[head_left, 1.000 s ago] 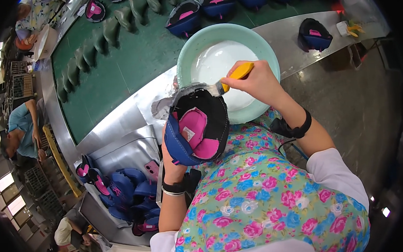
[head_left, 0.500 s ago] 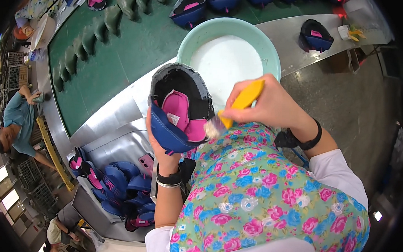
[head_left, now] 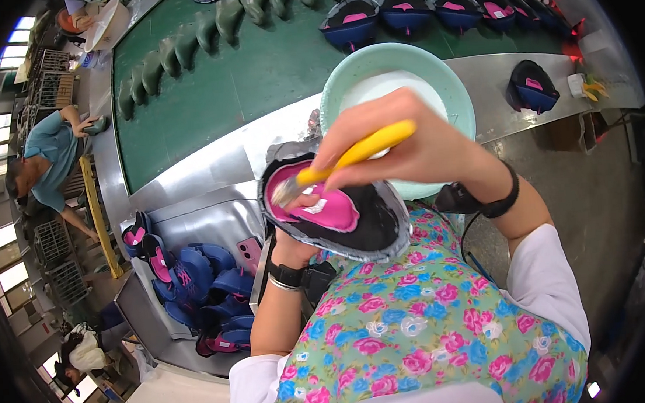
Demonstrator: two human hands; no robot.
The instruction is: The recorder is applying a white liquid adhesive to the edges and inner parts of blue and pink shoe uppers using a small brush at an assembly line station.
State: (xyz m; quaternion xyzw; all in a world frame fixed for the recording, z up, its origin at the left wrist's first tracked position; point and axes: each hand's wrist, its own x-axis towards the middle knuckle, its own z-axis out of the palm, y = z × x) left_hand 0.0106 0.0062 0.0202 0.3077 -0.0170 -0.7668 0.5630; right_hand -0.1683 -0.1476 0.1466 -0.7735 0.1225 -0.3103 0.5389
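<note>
My left hand is closed on a shoe upper with a black inside, a pink lining piece and a ragged grey edge. Its thumb lies over the pink part, while most of the other fingers are hidden beneath. Pinched in my right hand is a paintbrush with a yellow handle. The pale bristles reach the pink part at the upper's left end, close to my left thumb. Just beyond both hands stands a light green basin holding white liquid, partly covered by my right hand.
Blue shoe uppers fill a metal bin at left, beside a pink phone. Green shoe lasts and more uppers line the green conveyor belt. One upper sits at right. A co-worker stands far left.
The shoe upper has been turned and tipped, so its opening and pink lining face up. My right hand has brought the brush left, from beside the upper to the pink part. The view has shifted slightly.
</note>
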